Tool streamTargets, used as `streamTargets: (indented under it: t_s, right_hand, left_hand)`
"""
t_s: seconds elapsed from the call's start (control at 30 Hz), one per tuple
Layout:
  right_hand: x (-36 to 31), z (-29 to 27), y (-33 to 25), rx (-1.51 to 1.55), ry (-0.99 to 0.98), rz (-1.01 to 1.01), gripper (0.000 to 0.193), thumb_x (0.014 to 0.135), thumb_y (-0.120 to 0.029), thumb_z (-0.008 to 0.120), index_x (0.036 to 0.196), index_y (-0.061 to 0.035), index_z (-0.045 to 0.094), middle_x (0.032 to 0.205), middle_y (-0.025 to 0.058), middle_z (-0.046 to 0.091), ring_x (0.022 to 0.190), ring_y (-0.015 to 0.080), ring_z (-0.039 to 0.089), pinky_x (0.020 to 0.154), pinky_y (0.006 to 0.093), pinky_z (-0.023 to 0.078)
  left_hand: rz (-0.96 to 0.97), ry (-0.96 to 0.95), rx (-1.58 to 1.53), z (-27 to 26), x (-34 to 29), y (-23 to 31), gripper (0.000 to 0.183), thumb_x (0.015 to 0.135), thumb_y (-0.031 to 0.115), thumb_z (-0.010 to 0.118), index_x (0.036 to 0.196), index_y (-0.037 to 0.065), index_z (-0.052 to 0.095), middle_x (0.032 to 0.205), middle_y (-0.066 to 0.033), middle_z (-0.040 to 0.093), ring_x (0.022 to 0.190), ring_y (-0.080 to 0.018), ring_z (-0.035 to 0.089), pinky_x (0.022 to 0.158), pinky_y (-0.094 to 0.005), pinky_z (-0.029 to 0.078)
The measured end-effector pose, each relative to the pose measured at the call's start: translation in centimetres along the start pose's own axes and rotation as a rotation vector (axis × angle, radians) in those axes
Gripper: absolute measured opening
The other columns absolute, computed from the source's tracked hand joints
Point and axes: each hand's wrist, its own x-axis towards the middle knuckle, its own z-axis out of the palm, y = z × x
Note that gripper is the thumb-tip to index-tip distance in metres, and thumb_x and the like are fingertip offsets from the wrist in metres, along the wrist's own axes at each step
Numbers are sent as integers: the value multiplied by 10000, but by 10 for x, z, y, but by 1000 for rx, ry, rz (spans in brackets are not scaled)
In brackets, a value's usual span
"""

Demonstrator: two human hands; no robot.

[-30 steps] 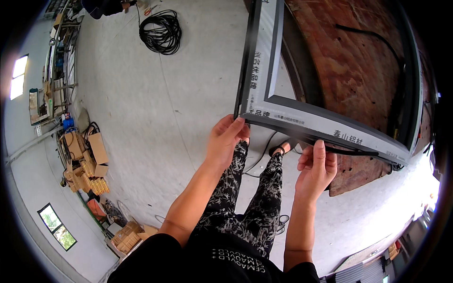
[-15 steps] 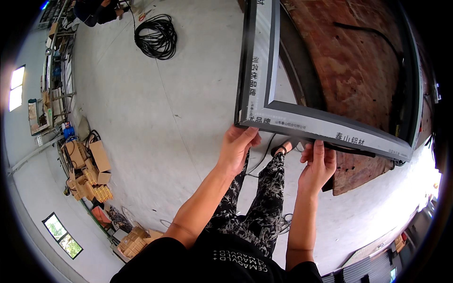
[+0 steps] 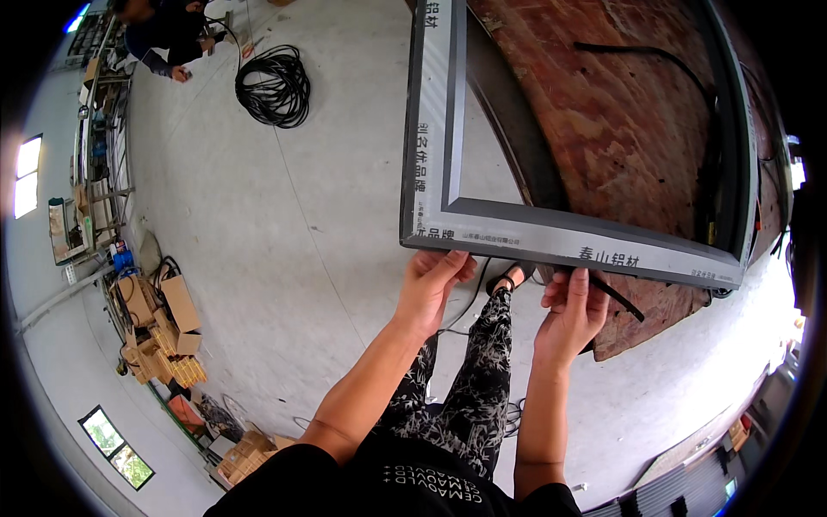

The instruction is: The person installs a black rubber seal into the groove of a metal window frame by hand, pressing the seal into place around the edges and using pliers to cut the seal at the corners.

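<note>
A grey metal window frame [image 3: 517,226] with printed protective film lies over a table, its near edge toward me. My left hand [image 3: 428,284] is closed at this edge, close to the left corner, thumb against the frame's underside edge; what its fingers pinch is hidden. Farther right along the same edge, my right hand [image 3: 570,312] is closed on a black rubber strip [image 3: 622,300], thumb up. The strip's free end sticks out to the right, below the frame.
The table has a worn reddish-brown wooden top [image 3: 620,129], with another black strip [image 3: 642,50] on it. A coil of black cable [image 3: 274,86] lies on the concrete floor near a crouching person [image 3: 172,39]. Cardboard boxes [image 3: 159,319] line the left wall.
The frame now appears farther left and lower in view. The rubber strip's end has swung down away from the frame's edge. More of the other person shows.
</note>
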Motion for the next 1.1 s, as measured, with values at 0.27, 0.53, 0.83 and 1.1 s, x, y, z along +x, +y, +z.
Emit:
streamTargets:
  t_s: [0.27, 0.53, 0.83, 1.1]
  right_hand:
    - [5, -6, -9, 17, 7, 20, 150, 968, -212, 620, 996, -69, 588, 755, 39, 642, 575, 84, 551, 474, 213, 410]
    - [14, -17, -15, -24, 28, 3, 185, 965, -231, 624, 963, -54, 568, 770, 53, 638, 581, 100, 566, 476, 229, 429]
    - [21, -29, -24, -162, 107, -3, 238, 955, -262, 642, 900, -38, 582, 741, 73, 666, 522, 99, 569, 428, 207, 405]
    - [26, -39, -27, -238, 10, 157, 315, 972, -275, 619, 814, -5, 575, 646, 73, 630, 475, 94, 540, 428, 205, 398]
  left_hand:
    - [-57, -33, 58, 22, -1, -10, 198, 919, 251, 689, 926, 54, 692, 879, -58, 687, 813, -139, 607, 775, -291, 463]
    - [-33, -104, 35, 45, 6, -24, 97, 912, 186, 690, 942, 95, 701, 849, -42, 686, 803, -163, 618, 780, -320, 470]
    - [-45, -107, -39, 63, 5, -31, 74, 916, 136, 672, 946, 78, 706, 903, -35, 693, 823, -162, 620, 768, -311, 471]
    - [-80, -162, -5, 78, 3, -26, 68, 908, 123, 680, 958, 90, 712, 920, -21, 696, 834, -150, 613, 785, -316, 469]
